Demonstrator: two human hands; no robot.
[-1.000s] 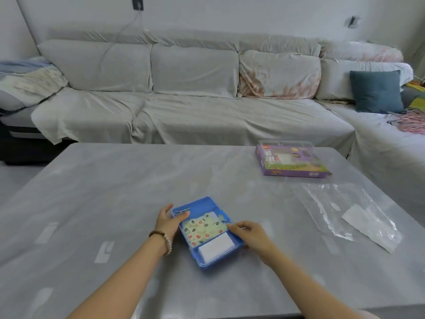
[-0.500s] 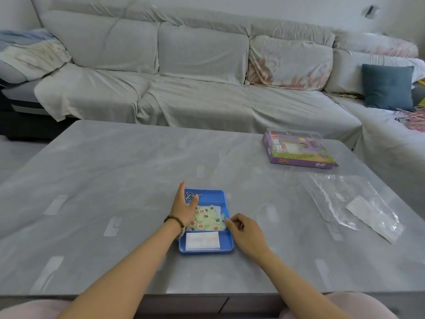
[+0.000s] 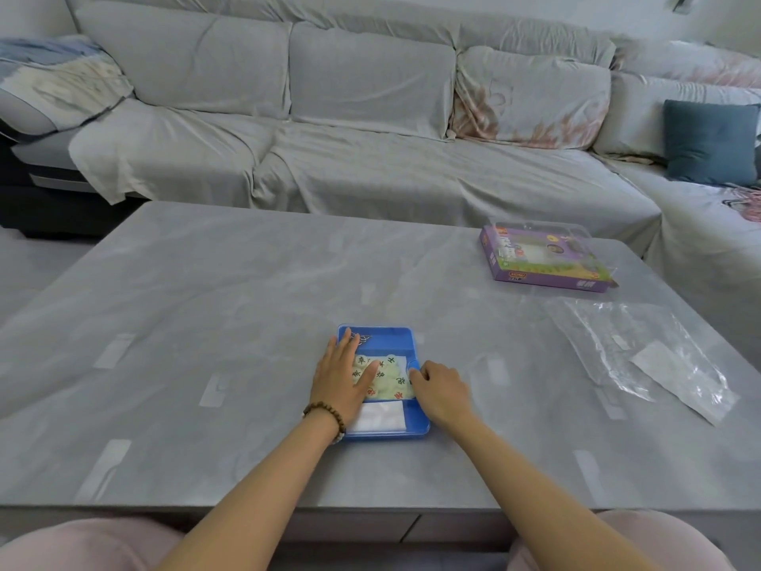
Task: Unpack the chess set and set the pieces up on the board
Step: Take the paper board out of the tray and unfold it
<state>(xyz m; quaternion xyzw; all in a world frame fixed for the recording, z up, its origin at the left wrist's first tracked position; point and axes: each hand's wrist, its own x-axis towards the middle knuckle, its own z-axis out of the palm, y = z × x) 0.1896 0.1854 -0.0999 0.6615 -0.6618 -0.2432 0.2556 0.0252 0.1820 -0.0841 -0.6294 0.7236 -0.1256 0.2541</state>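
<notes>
A small blue plastic box [image 3: 416, 424] lies closed on the grey table, near the front middle. Through its clear lid I see pale round chess pieces [image 3: 389, 379] with black and red characters, and a folded white sheet [image 3: 381, 417] in the near part. My left hand [image 3: 344, 379] lies flat on the lid, fingers straight, a bead bracelet at the wrist. My right hand [image 3: 438, 389] is at the box's right edge, fingers curled against the blue clasp [image 3: 414, 365]. No board is laid out.
A purple game box [image 3: 543, 261] under a clear cover sits at the table's far right. A crumpled clear plastic bag [image 3: 642, 356] with a white slip lies on the right side. A covered grey sofa [image 3: 329, 129] runs behind the table.
The box has turned square to the table's front edge. My left hand has slid from the box's left edge onto the lid. My right hand stays at the right edge.
</notes>
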